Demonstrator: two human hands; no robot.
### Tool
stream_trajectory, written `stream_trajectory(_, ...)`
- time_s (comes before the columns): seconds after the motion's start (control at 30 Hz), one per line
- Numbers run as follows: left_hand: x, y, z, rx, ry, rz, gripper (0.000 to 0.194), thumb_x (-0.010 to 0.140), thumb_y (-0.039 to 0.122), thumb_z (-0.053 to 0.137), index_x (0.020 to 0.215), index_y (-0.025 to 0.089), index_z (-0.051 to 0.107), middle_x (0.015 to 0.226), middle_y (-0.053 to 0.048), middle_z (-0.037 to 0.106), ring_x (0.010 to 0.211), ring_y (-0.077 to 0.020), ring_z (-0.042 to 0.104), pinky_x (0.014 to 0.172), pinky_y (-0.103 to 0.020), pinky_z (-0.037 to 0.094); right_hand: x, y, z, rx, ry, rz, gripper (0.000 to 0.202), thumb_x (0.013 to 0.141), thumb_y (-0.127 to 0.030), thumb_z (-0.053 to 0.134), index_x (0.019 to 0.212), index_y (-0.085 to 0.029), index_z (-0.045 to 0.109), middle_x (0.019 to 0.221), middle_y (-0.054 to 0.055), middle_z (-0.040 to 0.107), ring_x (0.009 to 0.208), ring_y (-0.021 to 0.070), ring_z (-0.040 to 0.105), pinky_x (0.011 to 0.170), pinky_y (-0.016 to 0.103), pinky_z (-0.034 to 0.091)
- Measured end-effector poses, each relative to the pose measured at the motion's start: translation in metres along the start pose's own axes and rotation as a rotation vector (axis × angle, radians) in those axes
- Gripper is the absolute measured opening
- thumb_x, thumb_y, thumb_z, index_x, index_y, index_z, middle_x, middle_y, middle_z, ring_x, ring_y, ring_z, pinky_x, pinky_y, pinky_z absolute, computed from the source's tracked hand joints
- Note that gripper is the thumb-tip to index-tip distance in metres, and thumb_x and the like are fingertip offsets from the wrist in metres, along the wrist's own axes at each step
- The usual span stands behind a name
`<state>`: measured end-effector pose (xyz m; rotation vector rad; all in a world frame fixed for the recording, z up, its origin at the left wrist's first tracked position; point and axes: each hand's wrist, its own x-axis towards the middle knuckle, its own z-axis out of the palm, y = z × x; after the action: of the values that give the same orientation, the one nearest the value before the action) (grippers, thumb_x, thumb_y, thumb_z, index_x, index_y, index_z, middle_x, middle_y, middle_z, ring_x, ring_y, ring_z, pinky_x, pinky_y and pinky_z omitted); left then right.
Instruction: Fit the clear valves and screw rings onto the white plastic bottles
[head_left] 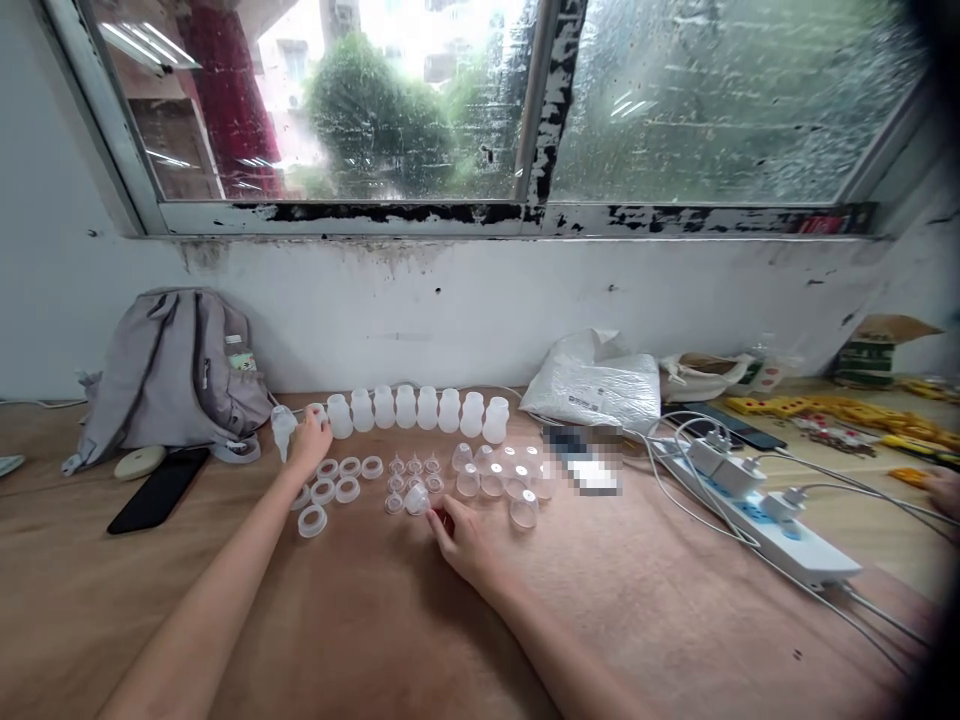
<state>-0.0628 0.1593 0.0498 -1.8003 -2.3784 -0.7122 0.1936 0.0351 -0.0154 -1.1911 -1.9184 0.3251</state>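
My left hand [311,442] is at the left end of a row of frosted baby bottles [406,408], its fingers closed round the endmost bottle [317,411], which they partly hide. Just left of it is a clear, pointed piece [283,428] whose kind I cannot make out. With thumb and fingers, my right hand [461,540] pinches the edge of a clear cap [417,499]. Close by are several clear bottle nipples [415,465]. White screw rings [312,520] lie below my left hand, and clear dome caps [523,511] stand right of my right hand.
A grey backpack [176,370] and a black phone [157,492] sit at the left. Behind the caps is a silver-white plastic parcel [596,385]. A white power strip [787,535] with trailing cables lies right. Another person's hand [943,490] shows at the right edge.
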Motion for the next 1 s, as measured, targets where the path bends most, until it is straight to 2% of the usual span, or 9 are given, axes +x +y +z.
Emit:
stream_trajectory(0.2, -0.025, 0.003, -0.011, 0.021, 0.082, 0.139, 0.028, 0.084, 0.027, 0.03, 0.097, 0.015, 0.051, 0.082, -0.011, 0.06, 0.078, -0.0251, 0.058, 0.065, -0.033, 0.041, 0.0, 0.0, 0.0, 0.037, 0.045, 0.018, 0.016, 0.083, -0.023, 0.04, 0.07, -0.018, 0.048, 0.061, 0.0, 0.052, 0.054, 0.0113, 0.047, 0.052, 0.022, 0.034)
stream_trajectory(0.23, -0.033, 0.004, -0.014, 0.01, 0.131, 0.188, 0.027, 0.085, 0.029, 0.03, 0.096, 0.017, 0.051, 0.085, -0.01, 0.059, 0.08, -0.0242, 0.057, 0.066, -0.032, 0.041, 0.0, 0.001, 0.0, 0.042, 0.056, 0.024, 0.016, 0.083, -0.023, 0.04, 0.071, -0.018, 0.049, 0.061, 0.0, 0.052, 0.053, 0.0112, 0.047, 0.052, 0.022, 0.035)
stream_trajectory(0.33, -0.06, 0.01, -0.024, -0.085, 0.426, 0.407, 0.023, 0.082, 0.032, 0.038, 0.086, 0.017, 0.055, 0.087, -0.009, 0.051, 0.088, -0.0237, 0.051, 0.074, -0.033, 0.041, 0.001, 0.002, 0.001, 0.049, 0.097, 0.054, 0.016, 0.082, -0.025, 0.041, 0.07, -0.018, 0.05, 0.061, 0.0, 0.053, 0.053, 0.0111, 0.047, 0.051, 0.022, 0.035)
stream_trajectory(0.4, -0.08, 0.018, -0.029, -0.187, 0.528, 0.488, 0.018, 0.079, 0.029, 0.044, 0.084, 0.017, 0.055, 0.092, -0.009, 0.047, 0.09, -0.0226, 0.049, 0.078, -0.034, 0.04, 0.001, 0.003, 0.001, 0.058, 0.116, 0.081, 0.017, 0.082, -0.026, 0.041, 0.069, -0.018, 0.05, 0.06, 0.0, 0.053, 0.052, 0.0115, 0.047, 0.05, 0.022, 0.035)
stream_trajectory(0.5, -0.111, 0.03, -0.029, -0.348, 0.485, 0.506, 0.012, 0.08, 0.024, 0.043, 0.085, 0.018, 0.052, 0.102, -0.009, 0.042, 0.094, -0.0208, 0.046, 0.082, -0.035, 0.04, 0.003, 0.003, -0.001, 0.084, 0.126, 0.11, 0.017, 0.082, -0.027, 0.041, 0.07, -0.018, 0.049, 0.061, 0.001, 0.054, 0.053, 0.0118, 0.047, 0.051, 0.023, 0.036)
stream_trajectory(0.6, -0.135, 0.035, -0.021, -0.461, 0.328, 0.559, 0.011, 0.081, 0.019, 0.04, 0.089, 0.019, 0.047, 0.106, -0.008, 0.041, 0.097, -0.0197, 0.046, 0.085, -0.036, 0.039, 0.003, 0.002, -0.001, 0.093, 0.134, 0.117, 0.017, 0.082, -0.027, 0.04, 0.071, -0.018, 0.05, 0.062, 0.001, 0.054, 0.053, 0.0118, 0.047, 0.051, 0.023, 0.036)
stream_trajectory(0.8, -0.153, 0.024, 0.002, -0.59, 0.164, 0.775, 0.013, 0.08, 0.013, 0.04, 0.092, 0.019, 0.042, 0.109, -0.009, 0.04, 0.107, -0.02, 0.042, 0.091, -0.039, 0.036, 0.003, 0.002, -0.001, 0.122, 0.116, 0.131, 0.015, 0.083, -0.027, 0.04, 0.076, -0.018, 0.051, 0.065, 0.001, 0.055, 0.056, 0.012, 0.049, 0.054, 0.023, 0.038)
stream_trajectory(0.9, -0.154, 0.024, 0.011, -0.672, 0.101, 0.8, 0.026, 0.078, 0.017, 0.046, 0.103, 0.02, 0.038, 0.114, -0.011, 0.04, 0.11, -0.0214, 0.041, 0.09, -0.04, 0.037, 0.003, 0.001, -0.002, 0.139, 0.114, 0.144, 0.014, 0.083, -0.027, 0.041, 0.08, -0.018, 0.052, 0.067, 0.001, 0.055, 0.058, 0.0122, 0.05, 0.055, 0.023, 0.039)
stream_trajectory(1.0, -0.155, 0.029, 0.022, -0.808, 0.007, 0.634, 0.056, 0.073, 0.026, 0.057, 0.118, 0.019, 0.025, 0.12, -0.014, 0.038, 0.108, -0.0221, 0.044, 0.087, -0.038, 0.04, 0.002, 0.001, -0.003, 0.157, 0.118, 0.158, 0.015, 0.083, -0.028, 0.04, 0.08, -0.018, 0.051, 0.068, 0.001, 0.056, 0.06, 0.0128, 0.052, 0.057, 0.024, 0.04)
